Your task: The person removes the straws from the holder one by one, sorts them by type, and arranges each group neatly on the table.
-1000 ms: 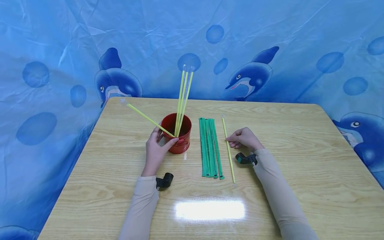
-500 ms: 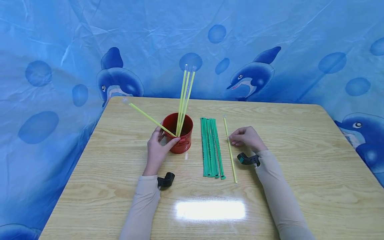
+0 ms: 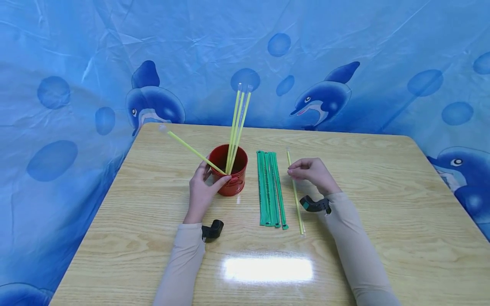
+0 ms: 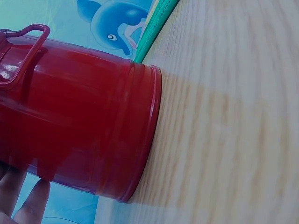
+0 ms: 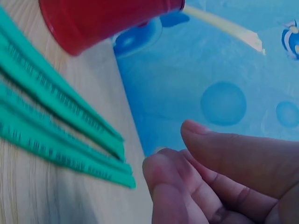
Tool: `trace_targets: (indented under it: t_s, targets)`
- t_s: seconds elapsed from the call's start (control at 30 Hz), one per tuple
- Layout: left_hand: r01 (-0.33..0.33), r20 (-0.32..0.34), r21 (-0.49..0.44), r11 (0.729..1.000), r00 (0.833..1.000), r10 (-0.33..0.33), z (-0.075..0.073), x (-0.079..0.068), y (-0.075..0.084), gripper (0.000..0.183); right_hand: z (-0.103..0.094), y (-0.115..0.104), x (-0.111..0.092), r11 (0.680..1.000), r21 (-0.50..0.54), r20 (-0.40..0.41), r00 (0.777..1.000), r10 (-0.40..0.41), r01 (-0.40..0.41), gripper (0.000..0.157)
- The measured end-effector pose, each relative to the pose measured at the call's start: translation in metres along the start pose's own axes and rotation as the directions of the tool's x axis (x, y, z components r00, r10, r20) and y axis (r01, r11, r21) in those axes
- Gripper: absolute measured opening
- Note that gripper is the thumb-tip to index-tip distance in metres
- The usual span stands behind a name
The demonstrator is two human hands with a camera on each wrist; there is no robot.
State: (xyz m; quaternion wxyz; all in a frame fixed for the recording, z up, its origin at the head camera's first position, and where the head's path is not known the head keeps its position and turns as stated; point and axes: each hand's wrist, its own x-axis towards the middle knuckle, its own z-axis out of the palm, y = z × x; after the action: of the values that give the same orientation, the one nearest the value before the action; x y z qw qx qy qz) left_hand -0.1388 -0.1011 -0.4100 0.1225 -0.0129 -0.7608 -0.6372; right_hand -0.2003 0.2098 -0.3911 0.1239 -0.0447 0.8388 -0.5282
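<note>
In the head view my left hand [image 3: 200,191] grips a red bucket [image 3: 231,187], its thumb at the near rim and its fingers round the left side. Three clear-wrapped yellow straws [image 3: 238,123] stand in the bucket, and another yellow straw [image 3: 187,146] leans far left over the rim. My right hand [image 3: 314,173] is over a wrapped yellow straw [image 3: 297,208] lying on the table. The right wrist view shows the thumb [image 5: 233,154] apart from the bent index finger, with no straw visible between them. The hand hides part of the straw.
Several green paper-wrapped straws [image 3: 269,191] lie side by side between the bucket and the right hand. The wooden table [image 3: 383,221] meets a blue dolphin-print backdrop [image 3: 214,51] behind. A light reflection shows near the front.
My right hand has come off the straw's right side and now lies across its upper part. The left hand stays on the bucket. The whole view has shifted slightly.
</note>
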Motion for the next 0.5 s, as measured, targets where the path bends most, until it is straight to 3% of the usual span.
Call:
trace_targets:
  t_s: [0.5]
  targets:
    - [-0.002,-0.001,0.008,1.000,1.000,0.002,0.000,0.000,0.000,0.068,0.015,-0.027,-0.005,0.996,0.048,0.030,0.997,-0.076,0.075,0.030]
